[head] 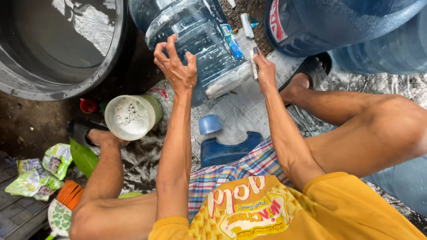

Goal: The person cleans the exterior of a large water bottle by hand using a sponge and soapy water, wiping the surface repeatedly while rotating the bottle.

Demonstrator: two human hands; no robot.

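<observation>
— While we squat over the wet ground, our left hand (177, 66) braces the big clear-blue water jug (200, 40) lying on its side ahead of us; why spread the fingers like that?

— We judge it is to keep the round, soapy jug from rolling. The fingers are splayed wide and curled, tips resting on the jug's wall, not pinching anything.

— And our right hand (265, 69)?

— It is closed around a small scrubbing brush (254, 63), bristles turned to the jug's right side near its base, where white suds streak the plastic.

— What do the containers hold?

— The jug looks empty apart from foam. On the near left stands a pale green cup (132, 116), upright, with frothy, soapy water inside. A large dark tub (113, 53) at the far left shows a wet, shiny interior; how much water it has we cannot tell.

— Anything else?

— A small blue cap (209, 124) lies on the ground between our arms, a blue stool edge (227, 150) just below it, and more blue jugs (347, 26) crowd the far right, beyond our sandalled foot (307, 73).
</observation>
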